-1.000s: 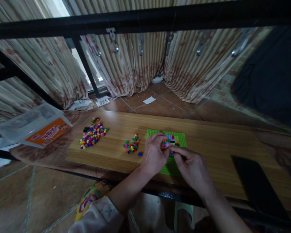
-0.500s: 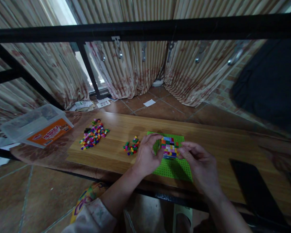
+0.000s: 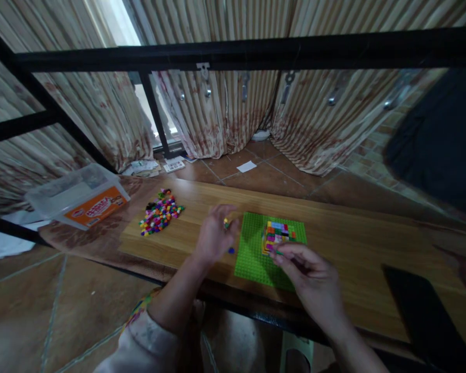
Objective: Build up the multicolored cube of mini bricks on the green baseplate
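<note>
My left hand (image 3: pixel 214 235) is over the small group of loose bricks (image 3: pixel 226 224), its thumb and fingers apart and nothing visible between them. Most of that group is hidden behind the hand; one blue brick (image 3: pixel 231 250) shows beside it. A green baseplate (image 3: pixel 250 259) lies to the right, bearing a stacked block of multicoloured bricks (image 3: pixel 280 232). At the block's near edge, my right hand (image 3: pixel 314 269) pinches a small green brick (image 3: pixel 279 253) between thumb and forefinger. Whether that brick touches the block, I cannot tell.
A larger heap of mixed bricks (image 3: pixel 161 213) lies on the wooden board (image 3: pixel 202 194) to the left. Beyond it stands a clear plastic box (image 3: pixel 77 194) with an orange label. A black flat object (image 3: pixel 423 311) rests at the right. A dark metal bar (image 3: pixel 233 54) crosses in front.
My left hand has left the brick block and moved left to the loose bricks, its fingers spreading. My right hand has shifted slightly left and nearer me along the block. The view has turned slightly left.
</note>
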Action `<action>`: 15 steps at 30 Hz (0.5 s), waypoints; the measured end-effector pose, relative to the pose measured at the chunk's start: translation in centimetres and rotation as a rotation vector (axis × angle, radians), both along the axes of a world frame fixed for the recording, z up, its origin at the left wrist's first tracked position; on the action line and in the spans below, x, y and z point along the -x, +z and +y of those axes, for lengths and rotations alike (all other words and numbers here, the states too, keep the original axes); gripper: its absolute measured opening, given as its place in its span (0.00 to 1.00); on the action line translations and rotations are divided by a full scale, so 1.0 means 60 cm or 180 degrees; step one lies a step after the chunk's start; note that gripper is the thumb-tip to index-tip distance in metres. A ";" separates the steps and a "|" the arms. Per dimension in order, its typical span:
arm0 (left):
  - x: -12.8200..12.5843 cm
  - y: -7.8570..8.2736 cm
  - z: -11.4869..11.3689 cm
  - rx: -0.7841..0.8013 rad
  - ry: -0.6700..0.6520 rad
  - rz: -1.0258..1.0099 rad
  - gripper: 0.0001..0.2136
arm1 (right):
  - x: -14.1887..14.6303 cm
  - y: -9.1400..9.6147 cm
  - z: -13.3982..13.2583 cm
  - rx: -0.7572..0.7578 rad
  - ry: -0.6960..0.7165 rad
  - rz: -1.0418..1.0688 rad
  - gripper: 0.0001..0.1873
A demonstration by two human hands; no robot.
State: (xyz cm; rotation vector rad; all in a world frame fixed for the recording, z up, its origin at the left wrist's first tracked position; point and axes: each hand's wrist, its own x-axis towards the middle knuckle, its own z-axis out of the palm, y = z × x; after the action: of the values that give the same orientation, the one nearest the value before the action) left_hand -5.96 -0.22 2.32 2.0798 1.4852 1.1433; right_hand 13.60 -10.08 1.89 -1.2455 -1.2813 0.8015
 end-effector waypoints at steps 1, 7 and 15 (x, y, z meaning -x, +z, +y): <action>0.027 0.005 0.012 0.0191 0.0158 0.0177 0.11 | 0.010 -0.007 -0.006 -0.0006 0.0114 -0.0166 0.02; 0.197 0.031 0.040 0.1406 0.1305 0.1359 0.09 | 0.077 -0.067 -0.020 -0.0167 0.0614 -0.1256 0.08; 0.336 0.012 0.008 0.1762 0.2049 0.1321 0.11 | 0.122 -0.138 0.043 -0.0403 0.0198 -0.2217 0.13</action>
State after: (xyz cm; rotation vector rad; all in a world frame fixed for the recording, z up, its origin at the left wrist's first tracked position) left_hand -26.13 0.25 3.05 1.5359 2.4396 0.3670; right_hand 6.27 -7.49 -6.38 -1.4428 -1.8984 0.3139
